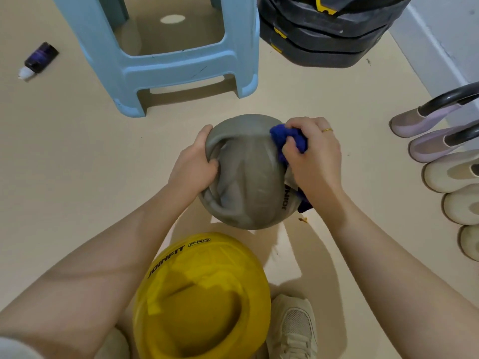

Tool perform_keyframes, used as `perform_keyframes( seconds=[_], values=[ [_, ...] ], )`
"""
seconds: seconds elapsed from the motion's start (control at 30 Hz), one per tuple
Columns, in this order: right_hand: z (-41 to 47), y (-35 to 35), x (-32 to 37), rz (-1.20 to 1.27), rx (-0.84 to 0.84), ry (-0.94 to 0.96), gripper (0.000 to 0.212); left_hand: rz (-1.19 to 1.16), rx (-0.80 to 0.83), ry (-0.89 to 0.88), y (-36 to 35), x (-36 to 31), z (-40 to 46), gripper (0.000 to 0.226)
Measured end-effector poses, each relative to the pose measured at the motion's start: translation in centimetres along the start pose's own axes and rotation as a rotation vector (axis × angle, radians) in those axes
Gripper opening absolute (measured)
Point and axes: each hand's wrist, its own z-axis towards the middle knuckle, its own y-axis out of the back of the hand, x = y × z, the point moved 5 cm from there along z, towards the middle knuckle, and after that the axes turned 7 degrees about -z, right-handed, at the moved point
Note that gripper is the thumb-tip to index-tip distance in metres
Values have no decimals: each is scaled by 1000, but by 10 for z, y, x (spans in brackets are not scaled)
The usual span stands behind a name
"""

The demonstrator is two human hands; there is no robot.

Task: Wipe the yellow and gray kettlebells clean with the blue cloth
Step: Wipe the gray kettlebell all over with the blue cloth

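Scene: a person crouches on a beige floor [77, 156], cleaning gym weights beside a blue stool [166, 66].
Step in hand: wiping the gray kettlebell [246, 177], judging by the cloth pressed to its side.
Left hand [193, 165]: grip closed around the gray kettlebell's handle, steadying it.
Right hand [312, 154]: grip closed on the bunched blue cloth [287, 141], which is held against the bell's upper right flank; a corner of cloth shows below the wrist.
Gray kettlebell: on the floor in mid-frame, apparently tipped, handle toward the left.
Yellow kettlebell [202, 299]: on the floor nearest the camera, between the forearms, just beside a beige shoe [293, 330]; neither hand touches it.
Whether the yellow one is already clean: cannot tell.
Next move: likely sweeping the cloth over the rest of the gray shell, with the left hand turning the bell to bring round unwiped faces.
Risk: the round bell may roll if the left hold loosens.
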Motion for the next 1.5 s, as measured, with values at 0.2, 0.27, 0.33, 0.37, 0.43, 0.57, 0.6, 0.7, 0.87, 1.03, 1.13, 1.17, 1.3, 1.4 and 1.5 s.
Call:
perform_keyframes(
  seconds=[0.2,0.27,0.33,0.37,0.43,0.57,0.6,0.7,0.87,1.03,1.13,1.17,1.3,1.4,1.5],
  values=[
    [-29,-17,39,-108,93,343,25,-17,-25,28,5,12,-2,57],
    [-19,-18,36,-66,126,272,25,-44,-13,31,7,19,-3,57],
    [7,-17,13,1,111,-9,28,-75,-13,39,7,21,-2,59],
    [16,-17,2,9,107,-124,31,-84,-18,38,6,20,-2,60],
    [19,-16,-3,25,132,-135,34,-94,-30,31,6,20,-5,62],
    [14,-19,15,-1,297,144,34,-111,-44,14,9,30,-14,65],
    [22,-22,8,-20,294,113,33,-106,-40,-3,9,31,-15,67],
    [47,-30,-15,-4,276,-112,33,-80,-40,-69,6,24,-18,69],
    [39,-19,-6,65,396,-74,32,-56,-68,-90,6,25,-17,66],
    [51,-30,-20,100,265,-216,28,-46,-89,-76,5,23,-10,62],
    [49,-29,-11,40,234,-128,27,-56,-114,-22,6,25,-2,55],
    [43,-26,-2,23,252,-15,27,-66,-117,0,8,28,-1,53],
    [31,-26,3,22,241,183,27,-73,-121,78,10,36,5,48],
    [43,-28,-13,12,134,-105,24,-67,-122,120,8,30,15,44],
    [27,-20,4,3,127,144,26,-83,-115,166,8,28,25,38]
  ],
)
